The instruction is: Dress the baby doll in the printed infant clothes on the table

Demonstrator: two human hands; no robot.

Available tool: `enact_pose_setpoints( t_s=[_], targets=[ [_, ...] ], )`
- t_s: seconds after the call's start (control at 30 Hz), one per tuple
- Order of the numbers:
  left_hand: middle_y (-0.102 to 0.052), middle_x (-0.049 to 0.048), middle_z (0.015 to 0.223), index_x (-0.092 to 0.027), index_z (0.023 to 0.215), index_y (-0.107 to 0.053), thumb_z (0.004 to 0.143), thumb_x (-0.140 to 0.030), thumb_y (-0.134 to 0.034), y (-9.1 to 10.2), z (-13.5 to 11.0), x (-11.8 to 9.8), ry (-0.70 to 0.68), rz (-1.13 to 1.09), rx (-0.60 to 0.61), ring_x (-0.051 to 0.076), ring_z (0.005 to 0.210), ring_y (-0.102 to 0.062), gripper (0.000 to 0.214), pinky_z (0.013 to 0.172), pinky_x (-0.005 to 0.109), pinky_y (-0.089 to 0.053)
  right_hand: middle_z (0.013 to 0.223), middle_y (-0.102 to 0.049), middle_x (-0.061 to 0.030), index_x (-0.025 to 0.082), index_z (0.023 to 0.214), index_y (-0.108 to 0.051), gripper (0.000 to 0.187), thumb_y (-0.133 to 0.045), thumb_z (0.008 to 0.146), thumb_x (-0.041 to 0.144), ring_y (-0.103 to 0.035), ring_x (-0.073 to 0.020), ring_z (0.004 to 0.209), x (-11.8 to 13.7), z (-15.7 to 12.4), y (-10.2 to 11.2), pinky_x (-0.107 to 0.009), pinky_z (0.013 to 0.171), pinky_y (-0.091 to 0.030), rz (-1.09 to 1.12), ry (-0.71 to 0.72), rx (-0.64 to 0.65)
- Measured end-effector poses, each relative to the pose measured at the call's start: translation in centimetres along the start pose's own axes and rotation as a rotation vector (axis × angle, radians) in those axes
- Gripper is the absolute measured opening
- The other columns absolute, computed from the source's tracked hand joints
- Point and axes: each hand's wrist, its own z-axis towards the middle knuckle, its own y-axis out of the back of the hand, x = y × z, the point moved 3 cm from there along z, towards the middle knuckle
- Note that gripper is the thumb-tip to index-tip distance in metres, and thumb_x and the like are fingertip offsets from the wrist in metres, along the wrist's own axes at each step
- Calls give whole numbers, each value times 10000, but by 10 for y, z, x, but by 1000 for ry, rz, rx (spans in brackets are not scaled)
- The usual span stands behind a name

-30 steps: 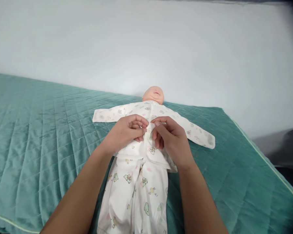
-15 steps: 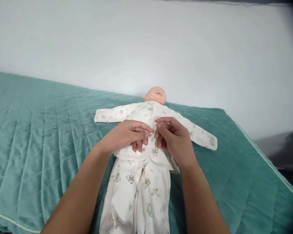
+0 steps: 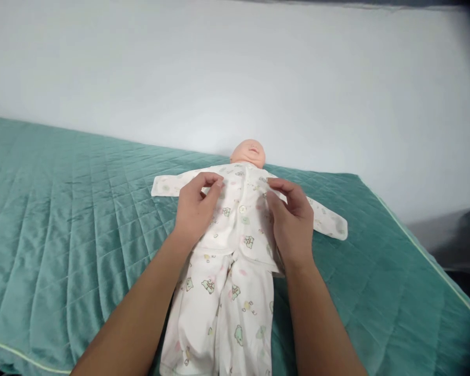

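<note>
A doll (image 3: 248,151) lies on its back in a white long-sleeved baby shirt (image 3: 235,230) printed with small bears, its sleeves spread out. A pale round button (image 3: 242,209) shows on the front, where the two edges meet. My left hand (image 3: 198,206) is over the chest on the left side, fingers loosely curled, thumb tip close to the index finger; no cloth looks pinched. On the opposite side of the chest, my right hand (image 3: 293,216) has its thumb and index finger apart with nothing between them. Matching printed trousers (image 3: 223,318) lie below the shirt.
A green quilted cover (image 3: 82,224) spreads under the doll, with a pale piped edge (image 3: 419,237) at the right. Behind the doll's head rises a plain white wall (image 3: 219,73). Something dark lies beyond the right edge.
My hands have moved apart from the middle of the shirt front, each toward its own side and the left slightly upward. The button between them has come into view.
</note>
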Motion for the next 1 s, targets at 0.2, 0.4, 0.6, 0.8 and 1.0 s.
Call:
enact_pose_setpoints(
  t_s=[0.2, 0.4, 0.6, 0.8, 1.0],
  targets=[
    [-600, 64, 1412, -218, 1298, -601, 993, -351, -434, -14, 29, 4, -357, 173, 229, 198, 1340, -500, 372, 1148, 367, -364, 1395, -582, -67, 253, 1230, -613, 368, -583, 891, 393, -475, -248, 1340, -8, 25, -15, -468, 1178, -320, -278, 170, 72],
    [-440, 36, 1572, -250, 1496, -430, 1030, -401, -332, -23, 43, 14, -395, 177, 480, 191, 1480, -347, 500, 1230, 380, -250, 1482, -516, -70, 269, 1315, -572, 445, -505, 919, 461, -399, -281, 1407, -10, 34, -19, -522, 1199, -260, -428, 128, 123],
    [-482, 13, 1541, -284, 1482, -448, 1032, -418, -308, -24, 41, 13, -355, 263, 485, 203, 1454, -378, 489, 1212, 401, -270, 1481, -510, -57, 308, 1303, -576, 437, -482, 928, 511, -386, -300, 1414, -10, 37, -21, -566, 1193, -247, -480, 100, 151],
    [-520, 36, 1508, -239, 1457, -473, 1018, -443, -357, -22, 45, 15, -349, 208, 476, 219, 1414, -417, 498, 1192, 407, -295, 1484, -503, -61, 301, 1275, -616, 438, -516, 913, 525, -383, -295, 1424, -16, 48, -20, -551, 1210, -228, -481, 85, 163],
    [-563, 62, 1464, -229, 1441, -484, 1001, -419, -411, -23, 47, 21, -343, 107, 433, 215, 1373, -474, 485, 1159, 390, -351, 1519, -485, -31, 325, 1329, -602, 463, -507, 920, 521, -353, -270, 1454, -16, 45, -16, -529, 1221, -232, -413, 99, 176]
  ],
)
